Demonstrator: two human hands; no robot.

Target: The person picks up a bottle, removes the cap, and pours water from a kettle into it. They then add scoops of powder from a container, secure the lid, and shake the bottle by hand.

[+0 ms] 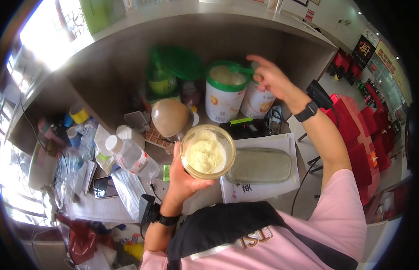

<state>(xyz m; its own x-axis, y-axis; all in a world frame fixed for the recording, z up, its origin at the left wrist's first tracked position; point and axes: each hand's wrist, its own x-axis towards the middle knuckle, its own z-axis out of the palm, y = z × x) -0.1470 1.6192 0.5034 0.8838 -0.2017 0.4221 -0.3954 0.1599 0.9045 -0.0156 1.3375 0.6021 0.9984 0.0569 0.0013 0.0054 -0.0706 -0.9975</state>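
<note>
My left hand [181, 180] is wrapped around a clear round jar [228, 169], tilted toward me. Pale yellow powder [204, 155] lies heaped inside it. Over the shelf, my right hand [271, 77] grips the handle of a green scoop [240, 69], its index finger stretched out. The scoop is at the mouth of an uncapped white tub [222, 101] with a green rim, which holds pale powder. A second white tub [256, 104] stands just right of it, partly covered by my hand. Behind and to the left, a green lid [181, 62] is propped up.
A rectangular glass dish [259, 165] rests on paper before me. Left of the jar stand a brown-tinted dome-shaped container [170, 118] and a clear plastic bottle [137, 159]. A phone [105, 187] lies farther left. Red chairs [346, 128] are on the right.
</note>
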